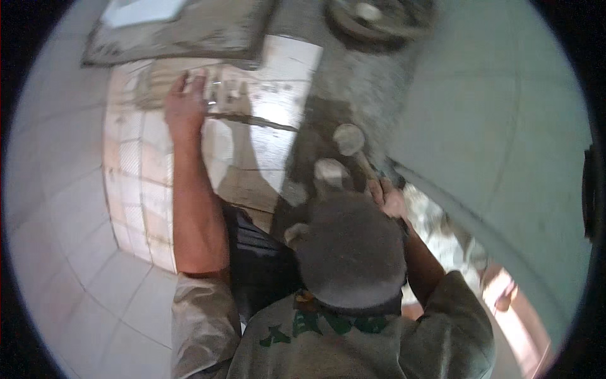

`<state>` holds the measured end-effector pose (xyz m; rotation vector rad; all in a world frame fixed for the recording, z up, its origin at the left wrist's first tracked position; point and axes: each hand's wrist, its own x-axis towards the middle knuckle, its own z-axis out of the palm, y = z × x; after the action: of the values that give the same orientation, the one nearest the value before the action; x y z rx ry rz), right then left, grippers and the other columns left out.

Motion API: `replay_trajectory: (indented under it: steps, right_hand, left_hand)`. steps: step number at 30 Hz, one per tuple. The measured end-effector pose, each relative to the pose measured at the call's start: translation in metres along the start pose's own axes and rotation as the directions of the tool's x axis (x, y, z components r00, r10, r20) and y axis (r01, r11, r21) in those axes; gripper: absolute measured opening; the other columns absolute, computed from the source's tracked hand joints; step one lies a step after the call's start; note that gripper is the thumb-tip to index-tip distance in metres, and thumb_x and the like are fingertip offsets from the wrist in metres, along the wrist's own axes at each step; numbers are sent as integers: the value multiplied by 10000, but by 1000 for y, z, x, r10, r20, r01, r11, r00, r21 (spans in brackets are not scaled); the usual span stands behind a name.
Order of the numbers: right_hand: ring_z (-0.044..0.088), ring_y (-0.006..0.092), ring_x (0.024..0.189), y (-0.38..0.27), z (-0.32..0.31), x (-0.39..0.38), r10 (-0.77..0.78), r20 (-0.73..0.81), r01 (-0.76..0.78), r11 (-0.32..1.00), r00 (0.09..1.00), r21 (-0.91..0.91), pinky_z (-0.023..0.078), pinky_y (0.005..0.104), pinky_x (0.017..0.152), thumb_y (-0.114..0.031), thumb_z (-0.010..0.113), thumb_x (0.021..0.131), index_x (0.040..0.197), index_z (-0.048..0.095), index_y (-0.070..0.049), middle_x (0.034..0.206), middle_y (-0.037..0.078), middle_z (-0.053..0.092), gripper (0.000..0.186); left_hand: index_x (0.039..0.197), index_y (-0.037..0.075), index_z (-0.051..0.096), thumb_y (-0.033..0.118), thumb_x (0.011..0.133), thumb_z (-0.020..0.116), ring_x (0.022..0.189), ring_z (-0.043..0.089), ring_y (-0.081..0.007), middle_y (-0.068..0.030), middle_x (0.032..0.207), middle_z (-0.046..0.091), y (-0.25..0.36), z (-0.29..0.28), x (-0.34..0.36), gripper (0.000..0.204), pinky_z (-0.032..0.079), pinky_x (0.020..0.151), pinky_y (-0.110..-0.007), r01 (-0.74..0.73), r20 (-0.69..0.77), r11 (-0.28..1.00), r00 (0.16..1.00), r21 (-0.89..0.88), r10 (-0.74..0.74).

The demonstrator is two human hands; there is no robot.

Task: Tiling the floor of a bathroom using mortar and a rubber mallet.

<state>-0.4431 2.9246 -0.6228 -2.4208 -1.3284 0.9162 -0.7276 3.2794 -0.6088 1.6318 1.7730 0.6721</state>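
Note:
Neither of my own hands shows in the head view. In front of me another person, seen from above and behind, crouches in a grey cap [353, 252] and an olive shirt [315, 341]. That person's left hand [187, 104] rests, fingers apart, on the pale floor tiles [274, 148], by a dark line or gap across them. The person's right hand [388, 197] is closed round the handle of a mallet-like tool [348, 139] with a round, pale head. Just below the tool's head lies a second pale, rounded shape [331, 172], too blurred to name.
A cement-smeared board [189, 41] with a white piece on it lies at the top left. A round basin [379, 22] stands on rough grey ground [360, 82] at the top. Tiled walls [57, 183] rise on the left and a large pale green surface [486, 107] on the right.

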Motion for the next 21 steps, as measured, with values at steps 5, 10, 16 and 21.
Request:
replay_trajectory:
  steps: [5,10,16,21]
  right_hand:
    - [601,417,587,47,-11,-78,178,70,-174,983,982,-55,486,480,542,-450,464,937,922,562,-17,614,205,593,444]
    - [609,381,544,72,-37,-153,231,-56,-238,952,971,-192,486,477,512,-450,463,944,893,538,-28,586,173,589,432]
    - [584,445,611,95,-61,-191,497,-61,-491,819,866,-296,446,519,537,-394,449,954,865,514,-49,622,227,583,363]
    - [587,455,737,128,-42,-172,457,-298,-535,795,838,-287,455,520,630,-349,489,936,866,501,-32,773,243,605,325]
  left_hand:
    - [1242,-57,545,398,841,656,1125,552,-243,-163,1217,600,81,-1,-31,617,380,987,-318,39,195,987,981,-158,-7]
    - [1236,-57,551,411,831,665,1127,552,-244,-175,1198,607,87,29,-31,629,384,982,-328,66,259,991,965,-120,-33]
    - [1228,-46,563,454,813,671,1123,551,-246,-178,1193,609,98,21,-34,658,384,976,-332,-8,306,990,951,-140,51]
    - [1142,-85,604,401,818,684,1004,590,-230,-175,1098,647,85,17,-11,589,419,920,-316,-21,228,943,968,-332,102]
